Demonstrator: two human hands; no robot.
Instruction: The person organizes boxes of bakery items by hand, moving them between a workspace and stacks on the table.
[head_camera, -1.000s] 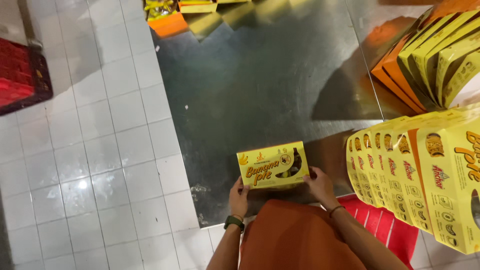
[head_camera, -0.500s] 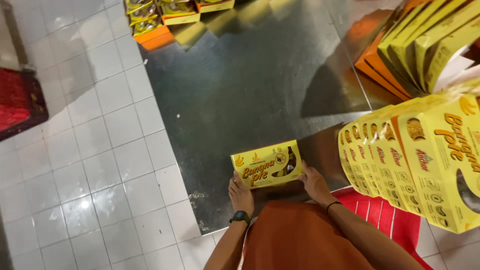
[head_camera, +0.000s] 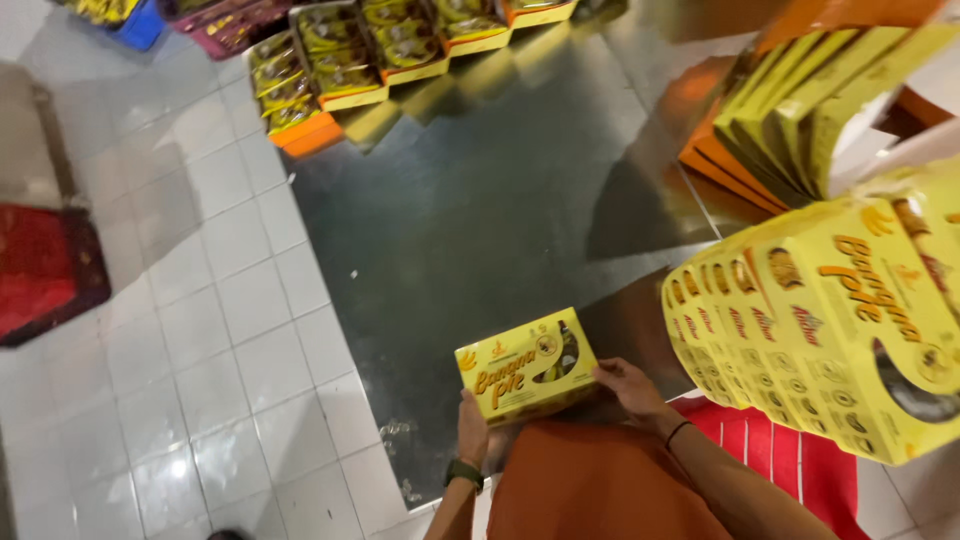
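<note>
A: Starting at the left, what's there?

B: A red crate on the white tiled floor, well away from the fingers. Nearer in, the left hand has its fingers wrapped round the left end of a yellow box, a dark watch on that wrist.

A: And the box itself?

B: Held between both hands, low over the near edge of the metal sheet — window face up, slightly tilted. The right hand clasps its right end, fingers curled against the side.

A: How far along does the work look?

B: By my reading, partway. Just right of the right-hand fingers stands a row of finished yellow boxes, packed face to face. Beyond the fingers lie flat yellow cartons on an orange stack, and trays of wrapped goods line the sheet's far edge — so plenty seems left to box.

A: Is the held one closed?

B: I cannot tell from here.
</note>
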